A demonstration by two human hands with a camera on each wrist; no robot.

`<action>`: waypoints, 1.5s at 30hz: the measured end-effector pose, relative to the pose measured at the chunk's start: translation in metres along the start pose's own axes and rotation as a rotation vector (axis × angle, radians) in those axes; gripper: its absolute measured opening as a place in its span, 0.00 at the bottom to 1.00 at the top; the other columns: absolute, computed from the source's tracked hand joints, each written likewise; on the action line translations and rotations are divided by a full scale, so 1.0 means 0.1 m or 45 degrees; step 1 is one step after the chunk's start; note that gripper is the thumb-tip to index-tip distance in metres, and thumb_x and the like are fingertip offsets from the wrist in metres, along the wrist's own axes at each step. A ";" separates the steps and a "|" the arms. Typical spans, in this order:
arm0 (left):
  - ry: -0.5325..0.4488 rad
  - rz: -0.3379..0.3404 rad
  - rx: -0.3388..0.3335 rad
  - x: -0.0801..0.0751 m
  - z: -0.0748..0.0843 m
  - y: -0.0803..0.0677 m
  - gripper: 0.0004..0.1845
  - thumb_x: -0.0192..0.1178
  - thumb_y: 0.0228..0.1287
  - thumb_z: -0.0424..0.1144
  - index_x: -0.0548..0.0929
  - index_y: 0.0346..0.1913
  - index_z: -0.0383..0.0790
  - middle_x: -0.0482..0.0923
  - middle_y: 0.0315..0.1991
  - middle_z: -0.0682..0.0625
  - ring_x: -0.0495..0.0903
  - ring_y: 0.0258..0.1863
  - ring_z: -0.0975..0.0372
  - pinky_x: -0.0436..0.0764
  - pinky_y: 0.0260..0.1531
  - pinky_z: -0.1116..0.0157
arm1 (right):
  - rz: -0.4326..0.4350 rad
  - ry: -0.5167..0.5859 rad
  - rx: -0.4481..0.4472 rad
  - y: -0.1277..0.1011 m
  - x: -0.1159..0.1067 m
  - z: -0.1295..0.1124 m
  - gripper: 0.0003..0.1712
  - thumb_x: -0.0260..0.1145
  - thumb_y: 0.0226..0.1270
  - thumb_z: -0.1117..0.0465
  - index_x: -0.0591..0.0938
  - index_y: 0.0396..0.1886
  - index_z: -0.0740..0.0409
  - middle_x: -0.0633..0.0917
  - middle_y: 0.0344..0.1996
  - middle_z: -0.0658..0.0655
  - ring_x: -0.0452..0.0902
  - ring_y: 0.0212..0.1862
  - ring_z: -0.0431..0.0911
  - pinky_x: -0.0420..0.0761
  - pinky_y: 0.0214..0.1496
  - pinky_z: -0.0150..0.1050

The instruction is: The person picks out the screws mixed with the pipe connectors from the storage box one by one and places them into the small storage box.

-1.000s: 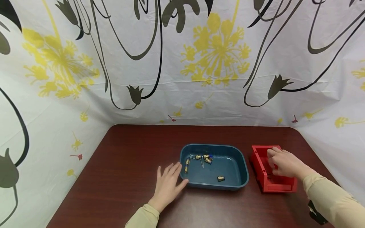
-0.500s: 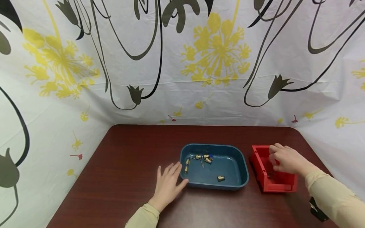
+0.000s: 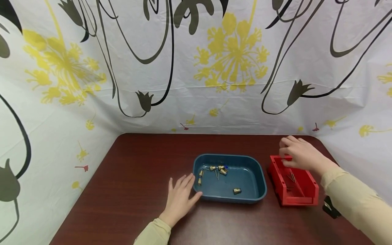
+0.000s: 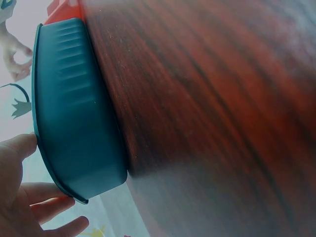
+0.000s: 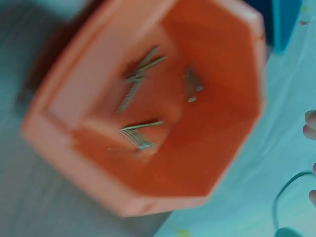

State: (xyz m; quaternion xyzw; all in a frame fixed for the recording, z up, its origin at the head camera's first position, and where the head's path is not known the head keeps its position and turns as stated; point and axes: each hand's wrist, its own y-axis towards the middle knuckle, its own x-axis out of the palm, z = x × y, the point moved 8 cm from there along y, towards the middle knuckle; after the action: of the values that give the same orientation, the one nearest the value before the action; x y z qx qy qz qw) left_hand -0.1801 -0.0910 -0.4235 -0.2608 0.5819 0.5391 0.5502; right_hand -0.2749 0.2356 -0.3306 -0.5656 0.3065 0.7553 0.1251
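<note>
My right hand (image 3: 298,154) hangs above the far end of the red bin (image 3: 301,199) with its fingers loosely curled and nothing in them that I can make out, while my left hand (image 3: 180,197) lies flat and spread on the table (image 3: 137,177), touching the near left corner of the blue tray (image 3: 260,182). I count about 5 screws (image 5: 140,74) lying in the bin, so I judge the sorting well under way. Roughly 6 brass fittings (image 3: 236,191) and what look like 2 thin screws (image 3: 216,175) remain in the tray.
</note>
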 end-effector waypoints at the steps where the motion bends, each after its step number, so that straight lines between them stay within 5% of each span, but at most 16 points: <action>1: 0.001 0.000 -0.001 0.00 0.00 0.00 0.33 0.51 0.56 0.60 0.72 0.58 0.40 0.68 0.57 0.49 0.65 0.55 0.54 0.52 0.51 0.40 | 0.006 0.001 -0.016 0.06 -0.02 -0.03 0.13 0.72 0.33 0.59 0.74 0.14 0.42 0.69 0.28 0.48 0.64 0.34 0.45 0.65 0.25 0.38; 13: 0.004 -0.005 -0.002 0.02 -0.01 0.01 0.33 0.51 0.56 0.60 0.72 0.58 0.41 0.68 0.57 0.49 0.65 0.56 0.54 0.51 0.51 0.40 | -0.024 0.028 -0.182 0.82 -0.01 -0.46 0.08 0.70 0.39 0.58 0.78 0.18 0.45 0.70 0.31 0.51 0.63 0.37 0.47 0.69 0.33 0.42; 21: -0.014 -0.019 -0.009 0.02 -0.01 0.02 0.32 0.52 0.56 0.59 0.72 0.58 0.41 0.67 0.57 0.49 0.64 0.56 0.53 0.50 0.52 0.40 | -0.079 0.048 -0.325 1.19 0.16 -0.82 0.08 0.66 0.46 0.61 0.76 0.16 0.43 0.68 0.30 0.50 0.59 0.33 0.45 0.61 0.29 0.39; 33: -0.008 -0.013 -0.007 0.00 -0.02 0.01 0.33 0.50 0.57 0.60 0.71 0.58 0.41 0.67 0.57 0.49 0.64 0.56 0.53 0.51 0.51 0.40 | -0.140 -0.051 -0.531 1.43 0.57 -1.29 0.05 0.69 0.47 0.55 0.80 0.21 0.44 0.71 0.34 0.50 0.62 0.37 0.45 0.64 0.32 0.40; 45: -0.017 -0.025 -0.011 0.02 -0.02 0.00 0.32 0.51 0.57 0.60 0.71 0.59 0.41 0.67 0.58 0.50 0.64 0.56 0.54 0.51 0.51 0.39 | -0.172 -0.157 -0.723 1.54 0.89 -1.67 0.05 0.65 0.52 0.60 0.84 0.23 0.44 0.69 0.30 0.49 0.56 0.33 0.44 0.61 0.29 0.38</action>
State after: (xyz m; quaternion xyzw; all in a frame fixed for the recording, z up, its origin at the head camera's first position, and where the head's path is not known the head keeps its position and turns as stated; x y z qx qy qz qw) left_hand -0.1810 -0.0919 -0.4259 -0.2653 0.5733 0.5379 0.5583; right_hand -0.2570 0.0010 -0.3928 -0.5502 0.0364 0.8337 0.0303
